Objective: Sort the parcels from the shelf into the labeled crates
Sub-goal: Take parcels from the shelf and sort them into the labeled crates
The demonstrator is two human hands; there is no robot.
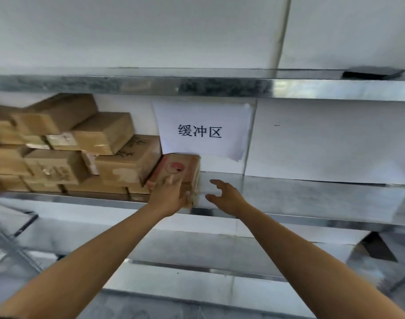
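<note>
The metal shelf (312,199) runs across the whole middle of the frame, bare on its right half. At the left a stack of boxes (58,153) is piled several layers high, none too squarely. A paper sign (201,130) hangs on the back wall at the centre.

Just below the sign stands the parcel (180,168) I am after, the one with red print. It is tilted, leaning against the right end of the stack, its near end at the front lip of the shelf. The crates are not in view.

My left hand (169,196) grasps the near end of the parcel, fingers laid up its face and thumb round the lower right corner. My right hand (226,199) is released, fingers spread and loosely curved, just beside the parcel's right side and not touching it.

With only one hand on it, I judge the parcel could twist and slip off the lip as I draw it out. Because it leans on the stack, pulling it away may also unsettle the neighbouring boxes. My right hand should close on the far side first.
</note>
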